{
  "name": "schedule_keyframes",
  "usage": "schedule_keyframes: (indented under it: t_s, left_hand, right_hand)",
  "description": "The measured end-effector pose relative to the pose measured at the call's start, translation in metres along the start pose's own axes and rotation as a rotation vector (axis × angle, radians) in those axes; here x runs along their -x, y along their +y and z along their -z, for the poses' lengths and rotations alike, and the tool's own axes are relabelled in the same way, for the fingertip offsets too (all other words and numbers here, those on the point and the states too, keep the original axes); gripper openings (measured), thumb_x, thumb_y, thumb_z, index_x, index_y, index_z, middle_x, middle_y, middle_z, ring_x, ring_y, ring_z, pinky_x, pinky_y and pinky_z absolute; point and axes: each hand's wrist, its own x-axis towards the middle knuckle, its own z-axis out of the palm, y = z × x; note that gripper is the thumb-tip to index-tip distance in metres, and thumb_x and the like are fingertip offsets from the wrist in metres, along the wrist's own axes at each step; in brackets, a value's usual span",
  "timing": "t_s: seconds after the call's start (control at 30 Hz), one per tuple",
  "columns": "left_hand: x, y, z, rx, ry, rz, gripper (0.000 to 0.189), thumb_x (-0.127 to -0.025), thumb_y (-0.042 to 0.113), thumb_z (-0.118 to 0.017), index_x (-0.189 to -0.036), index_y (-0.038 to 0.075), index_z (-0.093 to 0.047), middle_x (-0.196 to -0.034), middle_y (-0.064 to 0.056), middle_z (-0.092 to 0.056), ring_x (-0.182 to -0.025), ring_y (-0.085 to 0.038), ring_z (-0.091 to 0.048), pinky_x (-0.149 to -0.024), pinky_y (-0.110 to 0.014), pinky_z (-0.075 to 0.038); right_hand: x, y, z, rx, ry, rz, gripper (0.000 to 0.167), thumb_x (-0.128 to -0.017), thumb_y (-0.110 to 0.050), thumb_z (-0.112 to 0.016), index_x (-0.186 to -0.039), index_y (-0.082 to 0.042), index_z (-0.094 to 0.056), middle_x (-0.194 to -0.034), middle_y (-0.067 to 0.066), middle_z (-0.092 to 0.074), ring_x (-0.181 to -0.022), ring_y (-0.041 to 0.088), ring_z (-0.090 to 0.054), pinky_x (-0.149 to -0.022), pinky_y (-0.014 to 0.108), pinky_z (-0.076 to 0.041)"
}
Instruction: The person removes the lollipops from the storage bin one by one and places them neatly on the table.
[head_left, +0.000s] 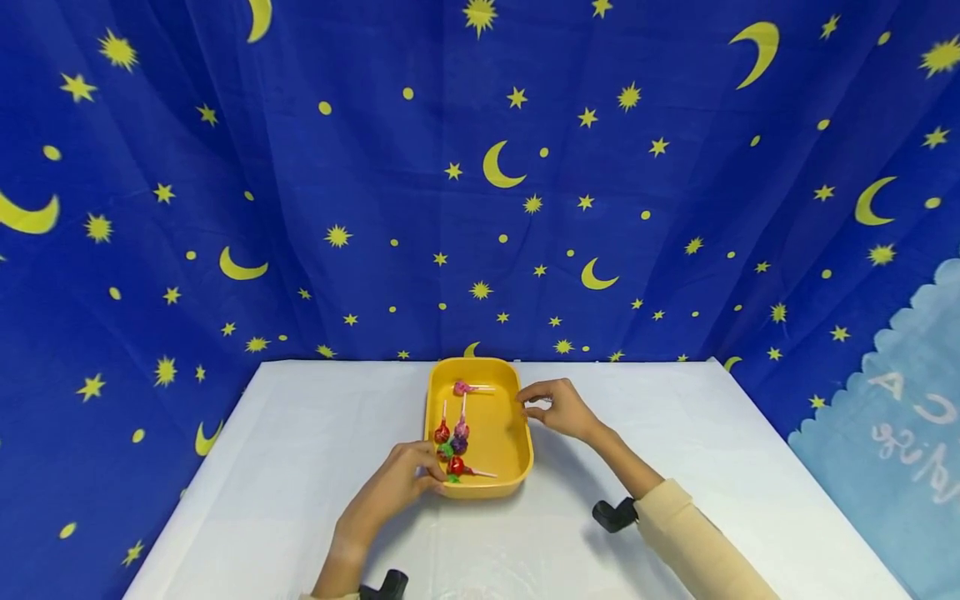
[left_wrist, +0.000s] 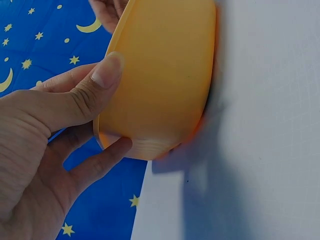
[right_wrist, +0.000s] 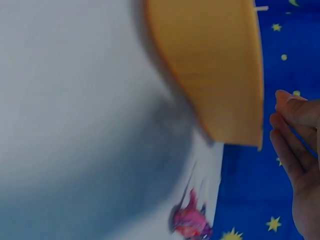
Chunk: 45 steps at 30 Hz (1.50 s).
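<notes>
A yellow plastic tray (head_left: 491,492) lies on the white table with several wrapped lollipops inside, mostly along its left side. Among them are a pink lollipop (head_left: 461,387) at the far end and a red lollipop (head_left: 457,466) near the front. My left hand (head_left: 405,475) grips the tray's front left corner, its thumb on the outer wall in the left wrist view. By the right rim is my right hand (head_left: 562,408), fingers bent loosely. In the right wrist view these fingers (right_wrist: 290,145) stand apart from the tray (right_wrist: 215,70), nothing visible between them.
A pink wrapped lollipop (right_wrist: 191,220) shows on the white surface in the right wrist view. Behind the table (head_left: 315,433) hangs a blue cloth (head_left: 420,200) with yellow moons and stars. Black wrist mounts (head_left: 615,514) stick out at both wrists.
</notes>
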Motion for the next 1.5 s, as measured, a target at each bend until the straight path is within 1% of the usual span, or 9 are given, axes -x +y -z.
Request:
schedule_keyframes:
  t_s: [0.1,0.23,0.4,0.63,0.9,1.03,1.3,1.43,1.5]
  left_hand:
    - [0.000,0.000,0.001,-0.001,0.002,-0.001,0.004,-0.077,0.011,-0.080,-0.078,0.010,-0.076,-0.081,0.012,-0.063,-0.083,-0.009,-0.062,-0.083,-0.030,-0.054]
    - [0.000,0.001,0.001,-0.006,0.006,-0.008,0.004,-0.077,0.008,-0.079,-0.078,0.011,-0.076,-0.080,0.012,-0.062,-0.082,-0.009,-0.062,-0.083,-0.030,-0.054]
    - [0.001,0.000,0.000,0.001,0.008,-0.016,0.006,-0.077,0.006,-0.079,-0.078,0.012,-0.076,-0.079,0.012,-0.062,-0.081,-0.007,-0.061,-0.082,-0.029,-0.053]
    - [0.001,-0.001,-0.002,0.017,0.003,-0.029,0.007,-0.077,0.006,-0.079,-0.077,0.012,-0.076,-0.079,0.011,-0.063,-0.082,-0.008,-0.062,-0.083,-0.030,-0.053]
    - [0.000,0.000,0.000,0.012,0.004,-0.019,0.007,-0.078,0.006,-0.078,-0.076,0.012,-0.076,-0.080,0.011,-0.063,-0.081,-0.006,-0.061,-0.080,-0.031,-0.054]
    - [0.000,0.000,0.000,0.010,-0.005,-0.010,0.006,-0.079,0.006,-0.078,-0.076,0.012,-0.076,-0.080,0.011,-0.064,-0.080,-0.005,-0.060,-0.080,-0.034,-0.054]
    - [0.000,0.001,-0.001,-0.007,-0.001,-0.014,0.007,-0.078,0.007,-0.079,-0.076,0.013,-0.077,-0.081,0.011,-0.065,-0.085,-0.012,-0.063,-0.086,-0.035,-0.053]
    - [0.000,0.001,0.000,-0.007,0.002,-0.016,0.007,-0.077,0.006,-0.079,-0.076,0.013,-0.077,-0.082,0.008,-0.067,-0.092,-0.019,-0.066,-0.090,-0.039,-0.053]
    - [0.000,0.001,0.000,-0.010,0.007,-0.018,0.008,-0.077,0.006,-0.079,-0.076,0.013,-0.077,-0.081,0.009,-0.067,-0.093,-0.019,-0.066,-0.091,-0.040,-0.052]
  right_hand:
    - [-0.005,-0.007,-0.003,-0.013,-0.030,0.022,0.019,-0.079,0.005,-0.076,-0.098,0.003,-0.074,-0.096,0.012,-0.075,-0.088,0.022,-0.070,-0.081,0.040,-0.058]
    - [-0.011,-0.017,-0.009,-0.010,-0.139,0.040,0.019,-0.081,0.006,-0.073,-0.100,0.004,-0.073,-0.097,0.017,-0.074,-0.087,0.025,-0.069,-0.080,0.041,-0.057]
    - [-0.018,-0.030,-0.021,0.010,-0.271,0.050,0.022,-0.081,0.010,-0.069,-0.102,0.004,-0.073,-0.098,0.016,-0.074,-0.093,0.027,-0.070,-0.084,0.036,-0.057]
    - [-0.026,-0.051,-0.039,0.064,-0.386,0.058,0.026,-0.081,0.008,-0.070,-0.104,-0.002,-0.074,-0.101,0.010,-0.075,-0.095,0.021,-0.070,-0.086,0.026,-0.056]
    - [-0.030,-0.062,-0.055,0.123,-0.412,0.059,0.031,-0.083,0.007,-0.070,-0.110,-0.007,-0.074,-0.106,0.002,-0.074,-0.096,0.014,-0.069,-0.086,0.021,-0.054]
    - [-0.031,-0.063,-0.061,0.124,-0.427,0.061,0.027,-0.086,0.002,-0.070,-0.110,-0.009,-0.074,-0.104,0.000,-0.074,-0.095,0.006,-0.067,-0.085,0.018,-0.053]
    - [-0.034,-0.064,-0.068,0.174,-0.440,0.093,0.022,-0.086,-0.003,-0.071,-0.108,-0.007,-0.074,-0.099,0.001,-0.073,-0.087,0.004,-0.064,-0.079,0.012,-0.051]
    - [-0.034,-0.065,-0.069,0.169,-0.451,0.090,0.020,-0.086,-0.005,-0.072,-0.106,-0.007,-0.074,-0.098,0.002,-0.073,-0.083,0.004,-0.061,-0.075,0.010,-0.050]
    - [-0.034,-0.065,-0.069,0.169,-0.449,0.088,0.019,-0.087,-0.006,-0.072,-0.106,-0.007,-0.074,-0.098,0.002,-0.073,-0.082,0.004,-0.060,-0.075,0.010,-0.049]
